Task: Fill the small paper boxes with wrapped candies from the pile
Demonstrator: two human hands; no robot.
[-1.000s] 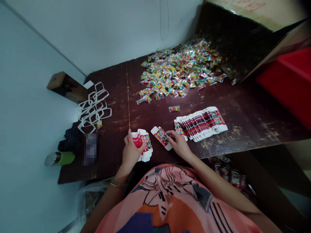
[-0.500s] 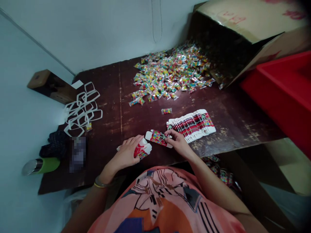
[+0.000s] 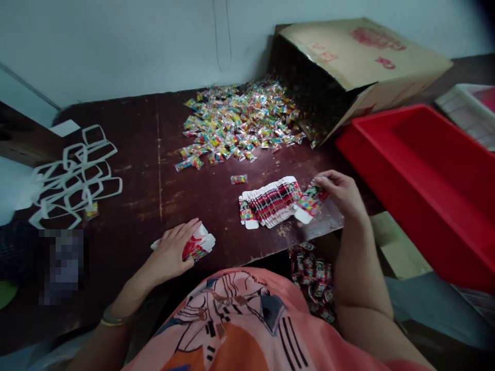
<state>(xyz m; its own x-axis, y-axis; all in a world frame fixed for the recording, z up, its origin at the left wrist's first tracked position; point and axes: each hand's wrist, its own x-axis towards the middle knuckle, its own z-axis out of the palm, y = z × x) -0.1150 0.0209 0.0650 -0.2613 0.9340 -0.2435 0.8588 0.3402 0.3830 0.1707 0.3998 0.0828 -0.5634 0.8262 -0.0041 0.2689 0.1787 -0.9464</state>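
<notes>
My left hand (image 3: 170,253) rests on the table with its fingers and thumb around a small stack of flat printed cartons (image 3: 198,244), red with white flaps. Off to the right, my right hand (image 3: 342,193) pinches one colourful flat carton (image 3: 310,202) by its far corner. That carton is tilted at the right end of an overlapping row of flat cartons (image 3: 270,203) with red, black and white edges. Behind the row lies a single clear sachet of coloured candies (image 3: 238,179).
A heap of candy sachets (image 3: 242,121) spreads before an open cardboard box (image 3: 363,51). At right stands a red tray (image 3: 417,170). Several white loop-shaped strips (image 3: 83,178) lie at left. Filled red packs (image 3: 314,281) sit below the table's front edge.
My right hand has moved right, taking one carton from near the left stack to the row's right end. My left hand stays on its stack. The view has turned right.
</notes>
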